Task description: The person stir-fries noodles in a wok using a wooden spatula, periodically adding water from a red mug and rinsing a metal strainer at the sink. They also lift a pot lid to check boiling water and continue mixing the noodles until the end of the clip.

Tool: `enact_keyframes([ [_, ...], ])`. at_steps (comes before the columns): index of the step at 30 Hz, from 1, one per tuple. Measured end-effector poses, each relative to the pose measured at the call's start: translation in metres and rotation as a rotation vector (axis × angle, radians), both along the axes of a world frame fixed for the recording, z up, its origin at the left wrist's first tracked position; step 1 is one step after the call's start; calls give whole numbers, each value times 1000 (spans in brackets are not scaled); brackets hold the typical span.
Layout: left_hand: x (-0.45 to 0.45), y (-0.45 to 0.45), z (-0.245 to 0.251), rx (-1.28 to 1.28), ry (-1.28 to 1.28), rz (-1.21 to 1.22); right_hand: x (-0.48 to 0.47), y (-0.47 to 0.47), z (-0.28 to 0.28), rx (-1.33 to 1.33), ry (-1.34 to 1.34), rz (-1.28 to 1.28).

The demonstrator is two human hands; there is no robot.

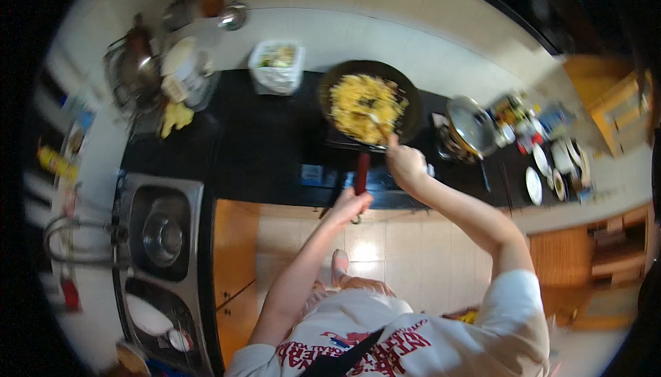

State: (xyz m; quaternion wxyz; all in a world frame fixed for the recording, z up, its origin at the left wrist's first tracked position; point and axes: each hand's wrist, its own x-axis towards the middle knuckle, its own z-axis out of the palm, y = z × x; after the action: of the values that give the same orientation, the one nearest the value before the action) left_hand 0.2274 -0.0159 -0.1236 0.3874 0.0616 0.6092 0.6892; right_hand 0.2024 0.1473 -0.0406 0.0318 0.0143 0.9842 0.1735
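A dark wok stands over the stove, filled with shredded yellow food that has some darker bits among it. My left hand is closed around the end of the wok's red handle. Over the wok's near right rim, my right hand grips a wooden-handled utensil, whose far end is in the food and partly hidden there.
A glass-lidded pot is right of the wok, with jars and small white dishes beyond. A lined white container of food scraps stands by the wall. The double steel sink lies at left; ladles hang above.
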Motion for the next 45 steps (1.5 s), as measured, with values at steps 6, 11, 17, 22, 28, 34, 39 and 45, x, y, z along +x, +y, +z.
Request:
enact_keyframes([
  [6, 20, 16, -24, 20, 122, 146, 18, 17, 0, -547, -122, -60],
  [11, 34, -78, -9, -138, 287, 431, 20, 36, -9, -486, 189, 312],
  [17, 79, -317, 18, -406, 237, 1076, -17, -117, 56, -790, 187, 393],
  [22, 121, -564, 91, -846, 470, 1483, -23, -257, 75, -988, -29, 542],
  [28, 143, -815, 77, -776, 550, 2014, -25, -356, 65, -1022, -111, 563],
  [34, 109, -944, 71, -1471, 844, 2110, -26, -360, 55, -1042, -64, 318],
  [39, 97, -995, 39, -1337, 647, 2128, -19, -350, 32, -1037, -20, 259],
  [45, 140, -904, 86, -462, 459, 2039, -6, -395, 59, -1013, -98, 200],
])
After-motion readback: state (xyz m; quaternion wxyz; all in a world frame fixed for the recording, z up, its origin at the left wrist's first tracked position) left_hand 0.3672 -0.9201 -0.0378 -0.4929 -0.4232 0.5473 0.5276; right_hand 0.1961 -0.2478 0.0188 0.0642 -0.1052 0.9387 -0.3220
